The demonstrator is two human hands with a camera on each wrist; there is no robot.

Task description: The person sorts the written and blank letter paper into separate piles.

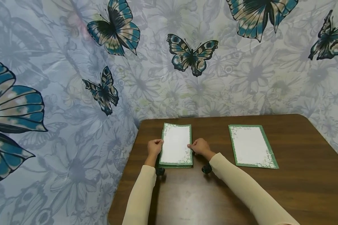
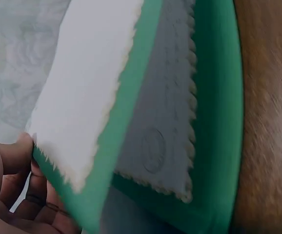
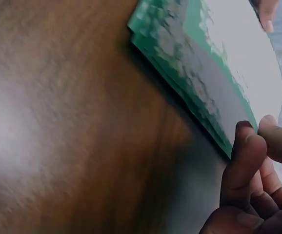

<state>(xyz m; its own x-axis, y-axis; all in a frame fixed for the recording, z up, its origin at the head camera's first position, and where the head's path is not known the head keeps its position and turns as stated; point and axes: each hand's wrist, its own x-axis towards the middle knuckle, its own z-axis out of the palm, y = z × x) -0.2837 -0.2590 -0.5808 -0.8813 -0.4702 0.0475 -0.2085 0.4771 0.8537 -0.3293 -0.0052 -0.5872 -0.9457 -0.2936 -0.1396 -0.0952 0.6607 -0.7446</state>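
Between both hands is a white paper sheet (image 1: pixel 176 143) with a green border and floral corner print. My left hand (image 1: pixel 155 147) pinches its left edge, thumb on top, as the left wrist view shows. On the opposite side my right hand (image 1: pixel 200 146) pinches the right edge between thumb and finger. The sheet is raised and slightly bowed over a stack of similar green-bordered sheets (image 3: pixel 194 92). In the left wrist view, the sheet below (image 2: pixel 153 141) carries faint printing and an oval mark. Most of the stack is hidden under the raised sheet.
Another green-bordered sheet (image 1: pixel 253 146) lies flat on the brown wooden table (image 1: pixel 186 200), to the right of my right hand. Behind the table hangs a butterfly-patterned cloth (image 1: pixel 157 93). Dark wrist cameras (image 1: pixel 206 168) sit below each hand.
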